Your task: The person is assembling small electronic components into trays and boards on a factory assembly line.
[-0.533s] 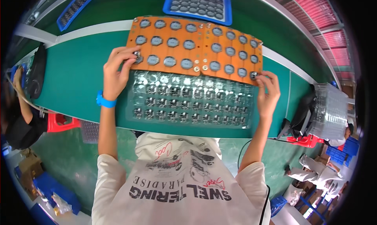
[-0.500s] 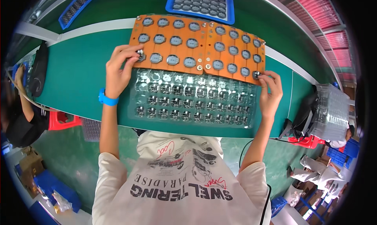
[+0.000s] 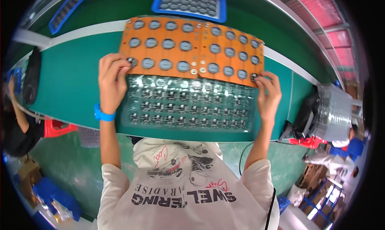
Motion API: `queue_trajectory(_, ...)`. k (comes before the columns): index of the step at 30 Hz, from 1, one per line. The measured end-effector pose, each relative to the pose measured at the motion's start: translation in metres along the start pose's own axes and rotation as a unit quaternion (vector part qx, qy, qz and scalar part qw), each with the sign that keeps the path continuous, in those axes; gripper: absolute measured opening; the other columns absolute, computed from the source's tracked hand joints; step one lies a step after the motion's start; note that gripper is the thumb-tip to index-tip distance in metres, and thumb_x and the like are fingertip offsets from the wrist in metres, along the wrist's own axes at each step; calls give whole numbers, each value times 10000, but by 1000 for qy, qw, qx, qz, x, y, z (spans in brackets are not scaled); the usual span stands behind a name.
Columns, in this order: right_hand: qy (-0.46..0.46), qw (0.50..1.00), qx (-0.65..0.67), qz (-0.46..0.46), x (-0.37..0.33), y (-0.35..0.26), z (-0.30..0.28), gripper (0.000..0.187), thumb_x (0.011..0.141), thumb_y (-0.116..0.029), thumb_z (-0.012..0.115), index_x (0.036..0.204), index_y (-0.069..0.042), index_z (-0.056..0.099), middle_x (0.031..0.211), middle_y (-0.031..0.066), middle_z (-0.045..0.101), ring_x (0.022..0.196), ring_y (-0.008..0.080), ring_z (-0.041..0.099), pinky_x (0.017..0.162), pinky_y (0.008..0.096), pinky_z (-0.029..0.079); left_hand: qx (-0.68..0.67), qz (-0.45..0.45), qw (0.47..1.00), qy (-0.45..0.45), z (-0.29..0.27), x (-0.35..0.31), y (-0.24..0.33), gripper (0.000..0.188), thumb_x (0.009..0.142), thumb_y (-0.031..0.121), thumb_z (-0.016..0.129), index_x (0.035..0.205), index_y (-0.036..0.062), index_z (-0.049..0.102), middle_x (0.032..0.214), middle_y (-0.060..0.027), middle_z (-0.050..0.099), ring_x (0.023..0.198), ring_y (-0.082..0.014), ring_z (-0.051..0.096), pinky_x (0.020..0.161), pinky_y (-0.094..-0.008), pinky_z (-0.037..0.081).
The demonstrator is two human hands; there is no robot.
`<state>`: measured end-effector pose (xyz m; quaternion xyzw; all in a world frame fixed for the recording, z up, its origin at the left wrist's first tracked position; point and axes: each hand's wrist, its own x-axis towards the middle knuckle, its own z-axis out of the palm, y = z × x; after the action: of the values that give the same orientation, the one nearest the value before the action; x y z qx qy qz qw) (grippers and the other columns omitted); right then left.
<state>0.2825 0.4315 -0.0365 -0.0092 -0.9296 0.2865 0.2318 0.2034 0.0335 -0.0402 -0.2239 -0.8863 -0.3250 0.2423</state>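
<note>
At two orange panels (image 3: 159, 53) (image 3: 221, 58): two hands (image 3: 112, 79) (image 3: 269, 92), one each

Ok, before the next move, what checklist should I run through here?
1. Left hand at the dark part on the left orange board's near left corner: ok.
2. Right hand at the dark part on the right orange board's near right corner: ok.
3. Both dark parts fully seated: cannot tell, too small and partly covered.
4. Near-row grey discs between the hands topped with dark parts: not ok, none seen.
5. Clear tray stocked with dark pieces: ok.
</note>
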Motion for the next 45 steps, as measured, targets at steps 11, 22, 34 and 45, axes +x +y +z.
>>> queue_trajectory(11, 5, 999, -33, 5, 0, -2, 0, 88, 851, 71, 591, 889, 15, 648, 1059, 148, 610, 943, 283, 632, 779, 354, 532, 31, 28, 998, -49, -7, 8, 4, 127, 754, -72, 653, 850, 0, 611, 883, -123, 587, 903, -331, 546, 777, -408, 447)
queue_trajectory(22, -42, 998, 24, 32, 3, 2, -1, 48, 907, 16, 556, 916, 12, 603, 1241, 154, 588, 1097, 290, 597, 841, 341, 510, 74, 10, 991, -107, -13, 18, 20, 111, 769, -75, 635, 852, -14, 593, 912, -131, 591, 936, -339, 549, 785, -419, 463)
queue_trajectory(34, -114, 986, 72, 96, -33, -25, -31, 110, 798, 27, 668, 908, 26, 673, 948, 107, 654, 829, 196, 612, 737, 290, 490, -23, 13, 994, -108, -35, -12, 44, 191, 771, -46, 674, 951, 3, 638, 887, -125, 602, 798, -309, 577, 698, -386, 473)
queue_trajectory(45, -175, 984, -46, -6, -39, -30, -26, 238, 691, 12, 748, 922, -35, 715, 798, 99, 554, 768, 267, 561, 703, 356, 445, -59, 16, 962, -265, -6, -18, 66, 169, 767, 46, 712, 924, 43, 650, 854, -81, 542, 810, -279, 562, 666, -392, 483)
